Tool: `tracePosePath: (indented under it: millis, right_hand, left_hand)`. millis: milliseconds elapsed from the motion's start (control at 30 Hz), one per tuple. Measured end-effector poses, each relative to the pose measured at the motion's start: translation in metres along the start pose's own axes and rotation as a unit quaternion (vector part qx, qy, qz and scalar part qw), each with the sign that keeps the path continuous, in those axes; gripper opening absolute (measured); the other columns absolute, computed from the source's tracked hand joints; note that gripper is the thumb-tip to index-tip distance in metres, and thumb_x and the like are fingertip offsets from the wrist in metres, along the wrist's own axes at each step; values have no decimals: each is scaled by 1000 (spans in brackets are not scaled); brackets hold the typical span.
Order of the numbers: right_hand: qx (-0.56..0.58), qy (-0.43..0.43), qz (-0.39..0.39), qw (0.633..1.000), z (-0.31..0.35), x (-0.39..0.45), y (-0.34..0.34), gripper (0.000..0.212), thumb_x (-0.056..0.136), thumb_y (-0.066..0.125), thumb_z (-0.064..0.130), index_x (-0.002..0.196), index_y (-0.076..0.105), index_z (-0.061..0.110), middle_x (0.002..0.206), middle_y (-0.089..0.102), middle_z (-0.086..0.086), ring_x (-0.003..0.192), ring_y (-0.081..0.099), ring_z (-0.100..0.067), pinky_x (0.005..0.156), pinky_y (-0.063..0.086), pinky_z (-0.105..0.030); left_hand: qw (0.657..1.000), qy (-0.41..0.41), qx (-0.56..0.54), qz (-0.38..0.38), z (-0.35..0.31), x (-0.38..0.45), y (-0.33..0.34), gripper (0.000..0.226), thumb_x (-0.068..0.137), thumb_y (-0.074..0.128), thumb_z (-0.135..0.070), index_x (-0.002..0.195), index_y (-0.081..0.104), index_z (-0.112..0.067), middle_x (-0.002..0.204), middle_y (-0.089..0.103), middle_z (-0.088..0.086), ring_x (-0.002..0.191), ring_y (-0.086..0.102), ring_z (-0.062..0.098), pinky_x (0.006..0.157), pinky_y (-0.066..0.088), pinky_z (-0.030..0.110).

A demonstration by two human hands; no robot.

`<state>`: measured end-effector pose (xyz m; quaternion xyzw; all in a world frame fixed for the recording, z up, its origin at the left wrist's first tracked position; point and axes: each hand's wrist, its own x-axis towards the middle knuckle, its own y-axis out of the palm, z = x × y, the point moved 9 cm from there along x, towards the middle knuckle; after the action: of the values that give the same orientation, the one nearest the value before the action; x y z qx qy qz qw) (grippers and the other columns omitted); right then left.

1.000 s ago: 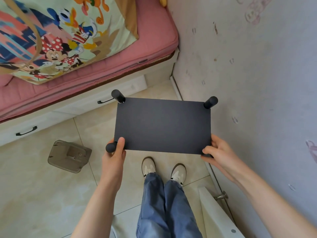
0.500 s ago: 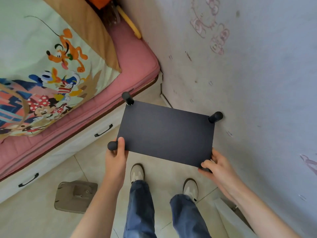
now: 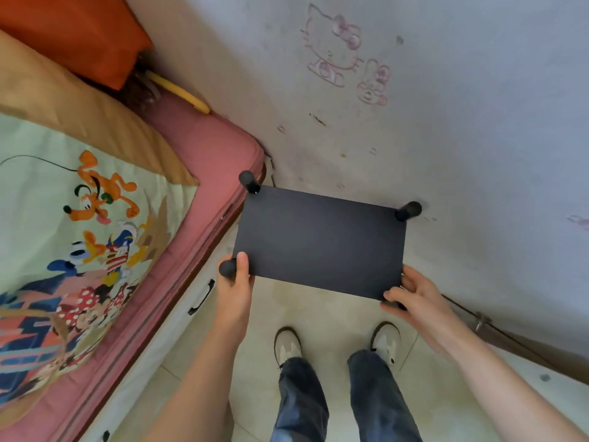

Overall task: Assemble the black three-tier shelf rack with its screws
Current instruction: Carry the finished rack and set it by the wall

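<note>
Gripping the black shelf rack (image 3: 320,242) at its two near corners, I carry it level in front of me, above the tiled floor (image 3: 318,317) and over my shoes (image 3: 287,342). The head camera, the only view, looks straight down on the top panel, so the lower tiers are hidden beneath it and I cannot tell whether they are fitted.

My left hand (image 3: 234,290) curls around the near-left post cap (image 3: 227,268), thumb lying flat on the panel's top face. My right hand (image 3: 414,296) wraps the near-right corner, fingers folded over the edge and covering the cap there. Both hands are closed on the rack, neither free.

The rack's long axis runs left to right across my body, tilted so the right end sits slightly lower in the picture. It lies ahead of both hands; the far-left cap (image 3: 248,180) and far-right cap (image 3: 409,211) point toward the room's corner. Each hand is equally close to the rack, one at each end of its near long edge.

The move I judge to be coming is setting it down in the gap ahead. That gap is tight: the bed (image 3: 204,173) with its pink mattress and cartoon-print blanket (image 3: 79,218) stands just left, the far-left cap nearly at its corner, and the marked wall (image 3: 414,122) runs close along the far side. A drawer handle (image 3: 201,298) juts from the bed base beside my left wrist.
</note>
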<state>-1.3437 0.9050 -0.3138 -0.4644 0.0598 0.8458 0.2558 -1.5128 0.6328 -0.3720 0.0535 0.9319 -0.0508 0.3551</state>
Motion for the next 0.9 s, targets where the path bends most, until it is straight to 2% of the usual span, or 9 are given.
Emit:
tracePosePath:
  millis: [100,200,367,467,533,600,667,800,900]
  right_hand:
    - [-8,-5,-13,1000,-6,-3,7,52,89,56,-2,116,56,43,111,72,6,108,65,-19,97,53,-43]
    - [-26,13,-24,999,-11,-1,11,52,87,61,10,112,49,53,97,73,4,100,67,-17,86,54,-40]
    - [25,29,-15,999,-13,4,17,50,86,63,10,120,49,44,92,71,-14,86,70,-26,79,60,-33]
    - [47,27,-24,998,-15,7,21,46,86,62,7,118,51,39,88,68,-19,79,64,-20,75,60,-26]
    - [54,31,-30,998,-17,9,23,48,86,62,7,124,50,34,85,65,-12,78,62,-20,75,59,-26]
    - [49,37,-33,998,-18,11,24,45,87,63,11,125,49,32,86,65,-6,80,65,-19,79,60,-32]
    - [41,52,-40,997,-19,11,22,39,91,62,17,126,50,30,88,66,-3,90,69,-22,84,60,-41]
    - [15,56,-99,993,-12,9,-1,46,97,57,27,142,44,22,108,63,-1,98,67,-25,81,58,-44]
    - [-23,-14,-158,987,20,8,-29,51,97,56,26,145,40,19,114,59,2,106,65,-28,85,57,-46]
  left_hand:
    - [1000,12,13,10,-10,14,-2,43,105,47,-46,138,49,-20,132,63,-11,124,59,5,111,44,32]
    - [999,37,28,23,-25,25,3,36,99,51,-55,124,55,-30,117,71,-20,119,64,4,102,49,28]
    - [995,80,36,48,-56,41,20,60,91,52,-60,136,54,-20,129,68,-12,124,62,7,104,48,32]
    - [993,84,42,68,-67,52,26,45,103,48,-48,133,57,-15,123,72,-11,120,65,8,97,53,27]
    - [994,70,36,82,-70,57,30,29,108,46,-37,124,61,-19,114,75,-15,116,67,7,87,55,20]
    - [996,46,18,80,-68,60,28,20,108,48,-32,121,60,-22,113,74,-16,113,68,6,77,56,15]
    - [997,24,6,71,-64,59,26,28,107,51,-27,133,51,-18,127,66,-11,118,64,8,72,57,16]
    - [998,4,-19,54,-57,47,25,48,105,56,-20,149,38,-21,140,56,-8,126,60,13,94,53,32]
    - [996,-23,-58,62,-52,32,39,56,103,57,-13,153,33,-22,141,58,-4,125,62,21,101,51,37]
